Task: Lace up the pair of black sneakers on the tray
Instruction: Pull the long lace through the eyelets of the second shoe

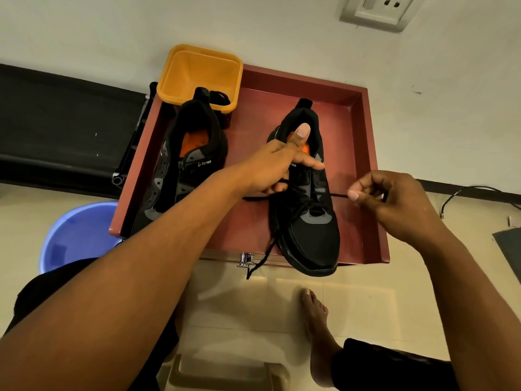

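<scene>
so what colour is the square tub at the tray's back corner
The tub is yellow-orange, seen in the head view.

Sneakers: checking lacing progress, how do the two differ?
The right sneaker carries a lace through its lower eyelets; the left sneaker's eyelets are bare. Left hand and right hand hold the right sneaker's lace; the left sneaker is in neither hand. Both are black, orange inside.

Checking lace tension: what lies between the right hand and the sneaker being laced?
A black lace, stretched from the right hand to the sneaker over bare tray; head view.
</scene>
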Available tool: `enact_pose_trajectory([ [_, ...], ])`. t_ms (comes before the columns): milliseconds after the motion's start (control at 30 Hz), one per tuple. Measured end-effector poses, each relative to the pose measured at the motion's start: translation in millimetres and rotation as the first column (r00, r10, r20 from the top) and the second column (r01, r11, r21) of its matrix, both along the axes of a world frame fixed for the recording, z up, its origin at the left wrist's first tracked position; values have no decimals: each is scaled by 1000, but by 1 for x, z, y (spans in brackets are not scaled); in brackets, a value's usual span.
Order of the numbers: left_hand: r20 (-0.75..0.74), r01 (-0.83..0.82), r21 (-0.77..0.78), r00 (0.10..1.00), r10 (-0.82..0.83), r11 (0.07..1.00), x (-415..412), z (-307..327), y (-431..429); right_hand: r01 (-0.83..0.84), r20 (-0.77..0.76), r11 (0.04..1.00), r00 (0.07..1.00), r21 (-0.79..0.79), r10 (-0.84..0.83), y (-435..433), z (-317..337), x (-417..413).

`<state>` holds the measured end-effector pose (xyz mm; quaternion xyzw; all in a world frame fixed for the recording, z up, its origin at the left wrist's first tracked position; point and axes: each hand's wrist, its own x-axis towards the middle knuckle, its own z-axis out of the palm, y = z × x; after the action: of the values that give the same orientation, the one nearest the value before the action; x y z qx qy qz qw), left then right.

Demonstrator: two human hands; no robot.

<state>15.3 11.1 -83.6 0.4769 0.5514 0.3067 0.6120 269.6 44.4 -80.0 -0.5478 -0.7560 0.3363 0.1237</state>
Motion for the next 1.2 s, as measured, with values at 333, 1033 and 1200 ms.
enact_pose_trajectory([
  [333,-36,8,31,999,-7,999,0,0,0,-62,-82,997,995,-35,58,-6,-4,-22],
  [1033,-57,-18,42,998,21,999,1,3,2,-124,-108,991,987,-41,119,-3,-3,-26],
  [1200,-71,-3,40,997,6,999,-1,4,0,-39,-17,999,999,-28,38,9,5,-4],
])
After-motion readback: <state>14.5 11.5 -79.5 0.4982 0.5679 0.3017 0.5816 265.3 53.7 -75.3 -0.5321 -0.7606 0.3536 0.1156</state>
